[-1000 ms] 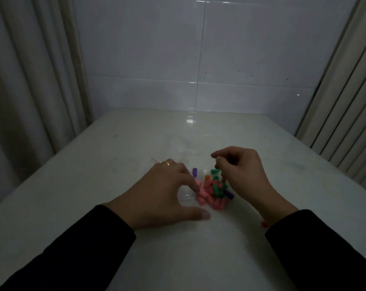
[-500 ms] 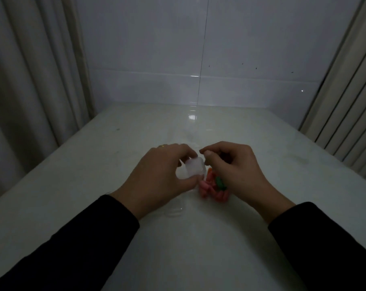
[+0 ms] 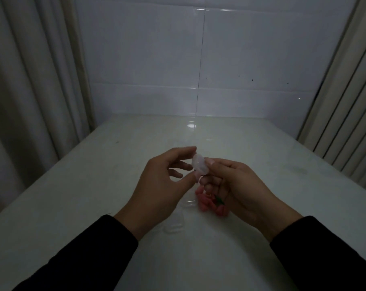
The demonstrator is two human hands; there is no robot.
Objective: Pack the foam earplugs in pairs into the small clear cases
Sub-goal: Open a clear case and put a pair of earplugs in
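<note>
Dim tiled wall, pale tabletop (image 3: 262,238). Head view: left hand (image 3: 165,183) and right hand (image 3: 236,185) both pinch one clear case (image 3: 200,166), lifted at twelve o'clock of the earplugs (image 3: 209,203), probably to pry it open. Spare cases (image 3: 173,224) wait at seven.

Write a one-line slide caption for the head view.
Both hands, left and right, pinch a small clear case above the foam earplugs on the white table.

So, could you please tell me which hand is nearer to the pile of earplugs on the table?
Right. The right hand hangs directly over the pile of earplugs, hiding part of it; the left hand sits beside it.
</note>
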